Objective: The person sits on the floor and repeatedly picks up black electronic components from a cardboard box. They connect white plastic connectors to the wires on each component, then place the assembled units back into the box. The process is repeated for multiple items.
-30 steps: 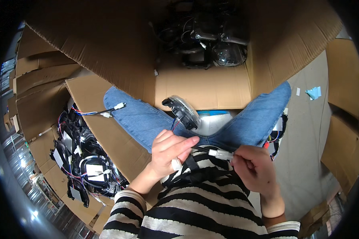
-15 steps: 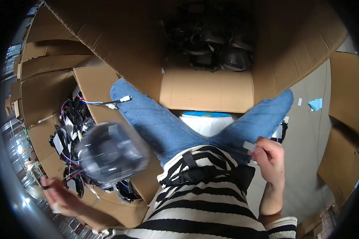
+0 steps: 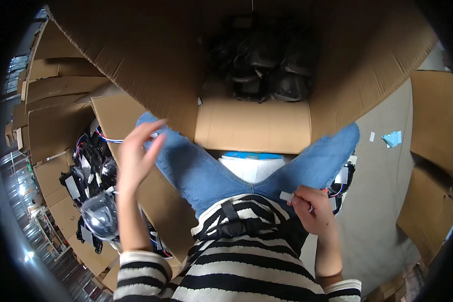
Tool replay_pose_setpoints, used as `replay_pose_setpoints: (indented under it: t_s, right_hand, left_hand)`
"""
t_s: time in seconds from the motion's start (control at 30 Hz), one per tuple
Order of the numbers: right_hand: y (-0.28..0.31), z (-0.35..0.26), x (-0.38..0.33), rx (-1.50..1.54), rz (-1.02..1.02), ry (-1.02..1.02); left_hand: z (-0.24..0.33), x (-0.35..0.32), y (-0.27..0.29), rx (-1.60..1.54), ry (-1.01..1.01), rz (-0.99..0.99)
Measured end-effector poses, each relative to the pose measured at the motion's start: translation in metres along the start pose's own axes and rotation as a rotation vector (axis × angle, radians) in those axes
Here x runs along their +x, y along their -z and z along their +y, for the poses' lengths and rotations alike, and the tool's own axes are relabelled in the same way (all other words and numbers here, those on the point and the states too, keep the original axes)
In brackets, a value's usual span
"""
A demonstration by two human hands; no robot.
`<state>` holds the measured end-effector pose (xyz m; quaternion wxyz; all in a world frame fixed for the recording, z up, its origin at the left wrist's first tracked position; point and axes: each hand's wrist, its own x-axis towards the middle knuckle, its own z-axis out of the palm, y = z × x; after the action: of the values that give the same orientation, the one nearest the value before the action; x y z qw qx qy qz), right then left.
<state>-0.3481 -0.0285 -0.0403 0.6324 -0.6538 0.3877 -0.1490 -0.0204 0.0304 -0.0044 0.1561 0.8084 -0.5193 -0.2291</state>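
My left hand [image 3: 137, 158] is raised over the left side, fingers stretched and apart, with nothing seen in it. Its fingertips are by the end of a red, blue and white cable [image 3: 110, 140] near my left knee; whether they touch it I cannot tell. Between thumb and fingers of my right hand [image 3: 313, 210], in front of my waist, is a small white slip [image 3: 286, 196]. A rounded thing in clear plastic [image 3: 99, 216] lies in the carton on my left, partly behind my left forearm.
A large open carton [image 3: 251, 128] stands between my knees, with several dark plastic-wrapped things [image 3: 287, 88] deep inside. The left carton [image 3: 118, 108] holds black wired parts [image 3: 88, 168]. More wired parts show beside my right thigh. Crumpled blue paper [image 3: 391, 139] lies on the floor.
The plastic-wrapped thing, blurred above the left carton before, now lies in it. My left hand has swung up and forward from the lower left. My right hand shifted slightly left, keeping the slip.
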Motion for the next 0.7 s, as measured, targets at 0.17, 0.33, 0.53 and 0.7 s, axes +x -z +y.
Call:
replay_pose_setpoints:
  t_s: [0.17, 0.33, 0.53, 0.7]
  right_hand:
    - [0.008, -0.002, 0.010, 0.014, -0.037, -0.208]
    - [0.011, 0.007, 0.030, -0.050, -0.041, -0.283]
    - [0.012, 0.006, 0.050, 0.082, 0.011, -0.424]
    - [0.011, 0.004, 0.058, 0.048, 0.010, -0.383]
  left_hand:
    - [-0.035, 0.151, -0.132, -0.223, 0.166, -0.294]
    - [-0.064, 0.207, -0.240, -0.036, 0.242, -0.093]
    - [-0.072, 0.246, -0.276, 0.408, -0.242, 0.102]
    - [-0.044, 0.232, -0.249, -0.436, -0.007, -0.362]
